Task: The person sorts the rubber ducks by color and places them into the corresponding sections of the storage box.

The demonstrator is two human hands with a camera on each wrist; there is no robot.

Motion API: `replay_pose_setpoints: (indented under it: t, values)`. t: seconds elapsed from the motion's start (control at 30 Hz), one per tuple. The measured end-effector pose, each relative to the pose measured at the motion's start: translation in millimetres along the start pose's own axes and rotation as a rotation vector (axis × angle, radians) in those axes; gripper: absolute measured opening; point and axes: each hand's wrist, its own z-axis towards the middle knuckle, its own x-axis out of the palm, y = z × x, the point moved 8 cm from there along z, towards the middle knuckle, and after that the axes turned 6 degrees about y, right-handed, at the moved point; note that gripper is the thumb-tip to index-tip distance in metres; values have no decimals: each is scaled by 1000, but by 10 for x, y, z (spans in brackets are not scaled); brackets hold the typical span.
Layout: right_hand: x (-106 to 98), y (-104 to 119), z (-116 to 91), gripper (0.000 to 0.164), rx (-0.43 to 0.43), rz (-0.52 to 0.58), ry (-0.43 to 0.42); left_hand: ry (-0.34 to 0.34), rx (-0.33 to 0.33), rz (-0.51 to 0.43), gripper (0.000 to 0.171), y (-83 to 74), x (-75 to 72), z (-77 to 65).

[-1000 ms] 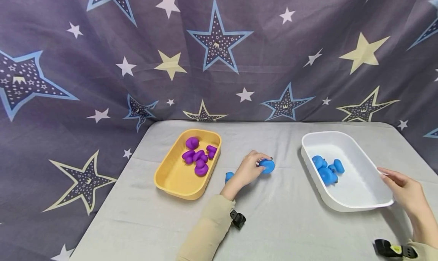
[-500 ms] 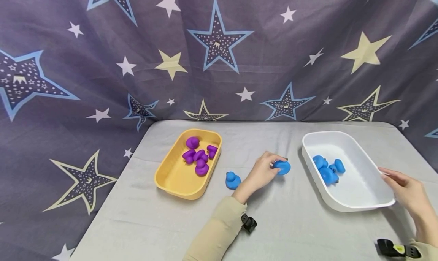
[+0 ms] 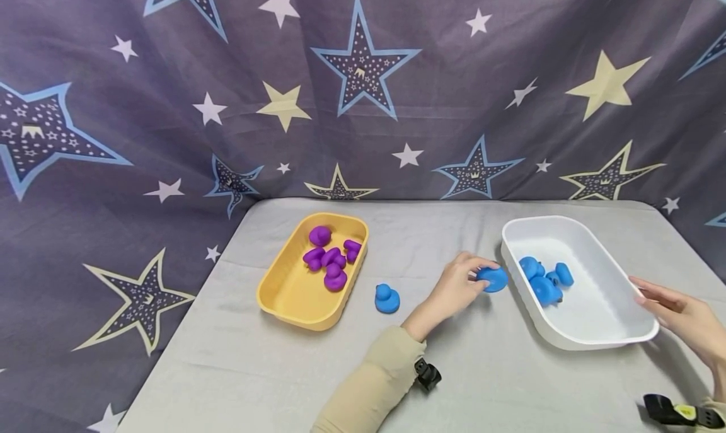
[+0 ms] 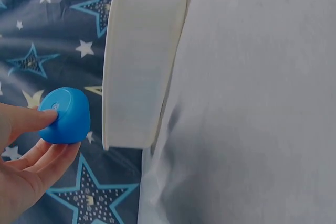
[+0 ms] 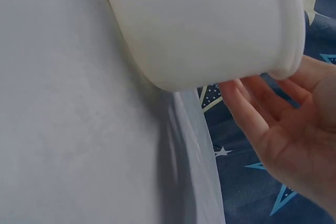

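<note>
My left hand (image 3: 456, 286) pinches a blue rubber duck (image 3: 492, 280) between thumb and fingers, just left of the white bin (image 3: 592, 341). In the left wrist view the flat underside of this duck (image 4: 65, 114) faces the camera. Several blue ducks (image 3: 544, 289) lie in the bin's left part. My right hand (image 3: 680, 313) touches the bin's right rim, fingers extended. From the right wrist, the fingers (image 5: 247, 108) are seen against the bin's outer wall (image 5: 210, 35). Another blue duck (image 3: 387, 299) sits upright on the table, behind my left hand to the left.
A yellow bin (image 3: 309, 323) with several purple ducks (image 3: 334, 277) stands on the left half of the table. Pale grey cloth (image 3: 238, 370) covers the tabletop. A dark star-patterned curtain (image 3: 363, 155) hangs along the back and left edges.
My left hand has carried the blue duck rightward, close to the white bin, uncovering the duck left on the table. My right hand has stayed at the white bin's rim.
</note>
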Motion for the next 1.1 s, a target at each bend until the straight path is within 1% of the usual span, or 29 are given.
replay_pose_setpoints:
  t: [0.13,0.27,0.5,0.63,0.8,0.87,1.0,1.1]
  values:
    - [21,64,-16,39,-8,34,24,1,6,-22,30,-61,82,34]
    - [31,68,-19,40,-23,46,28,-6,20,-28,29,-136,161,64]
    - [43,68,-43,42,-48,51,4,-15,47,-24,29,-312,293,101]
    - [38,46,-49,42,-42,50,-20,-2,67,1,29,-402,374,110]
    - [45,13,-47,43,-57,96,-18,9,99,26,28,-484,478,124]
    - [48,3,-46,43,-67,105,-16,8,109,43,28,-504,517,135]
    - [57,0,-42,43,-85,111,-12,6,109,72,27,-522,588,150]
    - [60,0,-41,43,-83,121,-11,11,114,86,28,-538,633,151]
